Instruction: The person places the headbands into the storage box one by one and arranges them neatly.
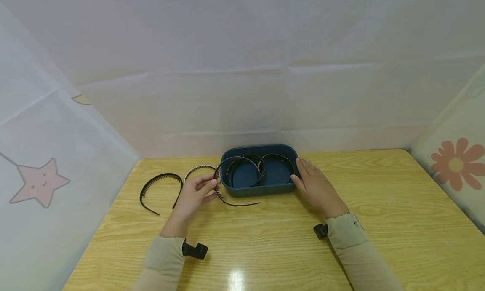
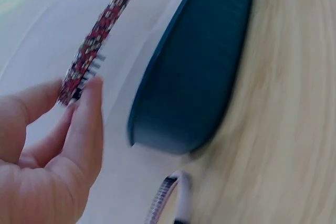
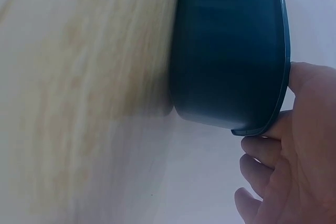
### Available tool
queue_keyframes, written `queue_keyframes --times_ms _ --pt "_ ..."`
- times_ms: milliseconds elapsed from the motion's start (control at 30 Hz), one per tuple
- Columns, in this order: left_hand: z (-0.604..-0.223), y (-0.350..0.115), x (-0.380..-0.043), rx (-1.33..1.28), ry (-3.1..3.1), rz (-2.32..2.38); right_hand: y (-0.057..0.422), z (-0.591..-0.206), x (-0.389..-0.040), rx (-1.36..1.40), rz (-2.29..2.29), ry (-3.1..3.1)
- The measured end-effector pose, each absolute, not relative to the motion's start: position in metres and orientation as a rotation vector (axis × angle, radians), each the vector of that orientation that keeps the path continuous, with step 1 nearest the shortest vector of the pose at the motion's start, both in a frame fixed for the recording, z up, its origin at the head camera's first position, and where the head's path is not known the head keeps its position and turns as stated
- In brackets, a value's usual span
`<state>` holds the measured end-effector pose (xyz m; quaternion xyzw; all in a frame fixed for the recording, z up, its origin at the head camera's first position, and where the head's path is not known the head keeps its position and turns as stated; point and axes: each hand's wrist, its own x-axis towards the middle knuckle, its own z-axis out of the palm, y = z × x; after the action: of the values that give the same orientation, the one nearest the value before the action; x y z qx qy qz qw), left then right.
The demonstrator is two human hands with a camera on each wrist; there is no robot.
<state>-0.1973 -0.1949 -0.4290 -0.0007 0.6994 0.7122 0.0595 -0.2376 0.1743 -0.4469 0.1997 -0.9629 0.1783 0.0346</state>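
Note:
My left hand (image 1: 193, 194) pinches a thin toothed headband (image 2: 97, 40) between thumb and fingers. Red, black and white specks cover its band in the left wrist view. The held headband stands at the left end of a dark blue box (image 1: 261, 192), with its upper arc over the rim. Inside the box lie dark headbands (image 1: 278, 155), partly overlapping. At the box's right end, my right hand (image 1: 316, 188) holds the rim, thumb over the edge and fingers along the outside, as the right wrist view also shows. Some of the held headband is hidden behind my left fingers.
Left of the box, a pink headband (image 1: 201, 166) lies partly behind my left hand. Farther left is a black toothed headband (image 1: 163, 175). The wooden table (image 1: 265, 249) ends against a pale cloth wall (image 1: 227, 93) at the back.

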Motion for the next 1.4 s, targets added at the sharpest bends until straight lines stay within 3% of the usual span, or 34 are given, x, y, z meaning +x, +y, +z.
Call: queue_keyframes --times_ms 500,1067,1400 --pt "-0.428 -0.153 -0.214 -0.077 2.031 2.5 0.177 -0.451 -0.237 0.62 0.543 -2.939" --pt "-0.417 -0.104 -0.25 0.141 2.521 2.245 0.175 -0.447 -0.235 0.618 0.574 -2.932" --pt "-0.423 -0.085 -0.265 0.071 2.578 2.152 0.174 -0.448 -0.236 0.624 0.599 -2.922"
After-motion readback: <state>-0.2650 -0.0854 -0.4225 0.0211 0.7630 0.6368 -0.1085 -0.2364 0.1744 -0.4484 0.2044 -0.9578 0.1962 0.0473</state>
